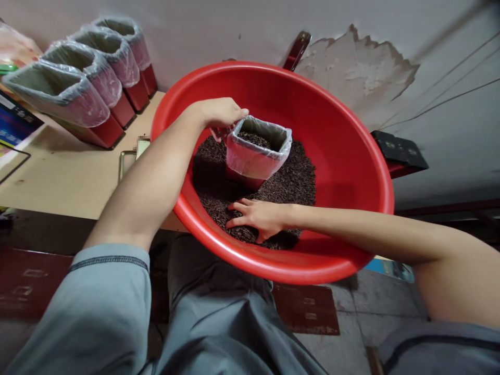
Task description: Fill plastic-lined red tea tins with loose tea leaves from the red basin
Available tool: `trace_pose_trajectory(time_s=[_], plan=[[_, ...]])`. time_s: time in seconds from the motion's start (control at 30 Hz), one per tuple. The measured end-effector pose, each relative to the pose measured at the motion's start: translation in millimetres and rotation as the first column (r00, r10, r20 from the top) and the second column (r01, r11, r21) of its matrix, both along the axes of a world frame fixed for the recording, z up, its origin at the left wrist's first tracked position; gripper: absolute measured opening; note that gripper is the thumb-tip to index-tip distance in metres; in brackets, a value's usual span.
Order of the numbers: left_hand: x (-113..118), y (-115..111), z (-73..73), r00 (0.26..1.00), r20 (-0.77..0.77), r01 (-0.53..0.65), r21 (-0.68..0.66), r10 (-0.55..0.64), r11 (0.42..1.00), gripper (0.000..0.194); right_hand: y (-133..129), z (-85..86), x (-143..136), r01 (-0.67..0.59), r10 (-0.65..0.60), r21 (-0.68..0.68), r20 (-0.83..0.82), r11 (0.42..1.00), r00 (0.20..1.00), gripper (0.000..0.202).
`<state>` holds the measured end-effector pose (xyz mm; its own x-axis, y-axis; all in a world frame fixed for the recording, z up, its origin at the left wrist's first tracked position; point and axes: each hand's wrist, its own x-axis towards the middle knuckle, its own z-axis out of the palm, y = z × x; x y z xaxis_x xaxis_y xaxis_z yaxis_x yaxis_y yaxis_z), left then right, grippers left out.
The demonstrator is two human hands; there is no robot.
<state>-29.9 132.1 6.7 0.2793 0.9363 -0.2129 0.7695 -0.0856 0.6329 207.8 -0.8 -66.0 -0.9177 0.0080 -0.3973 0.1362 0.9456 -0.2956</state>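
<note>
A large red basin (347,130) holds loose dark, dry leaf-like bits (297,179). Inside it stands a red box (253,161) lined with a clear plastic bag folded over its rim, with some of the dark bits inside. My left hand (224,114) grips the box at its left rim, part of the fingers hidden behind it. My right hand (260,216) rests on the dark bits in front of the box, fingers spread, holding nothing.
Several bag-lined red boxes (97,94) stand in a row on a wooden table (58,177) at the left. A black and red object (400,151) is beyond the basin at the right. Behind is a wall with peeling paint (355,62).
</note>
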Motion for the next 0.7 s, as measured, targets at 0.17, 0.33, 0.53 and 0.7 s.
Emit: trace_pose_trajectory(time_s=[0.17, 0.33, 0.53, 0.7], plan=[[2.2, -6.6, 6.6, 1.0, -0.019, -0.013, -0.002, 0.013, 1.0, 0.05, -1.0, -5.1, -1.4, 0.011, -0.009, 0.034, -0.031, 0.999, 0.999, 0.074], [6.7, -21.8, 19.3, 0.999, 0.008, -0.032, -0.028, 0.033, 0.999, 0.047, 5.0, -3.3, 1.8, 0.019, -0.022, -0.019, -0.147, 1.0, 0.989, 0.059], [6.8, -24.5, 21.4, 0.998, 0.031, -0.044, -0.04, 0.045, 0.998, 0.045, 15.8, 40.1, 2.8, 0.103, -0.145, -0.106, -0.573, 0.989, 0.807, 0.041], [7.9, -26.0, 23.9, 0.997, 0.048, -0.055, -0.08, 0.059, 0.995, 0.047, 30.3, 103.7, -1.9, 0.457, -0.443, -0.231, -0.783, 0.859, 0.437, 0.037]])
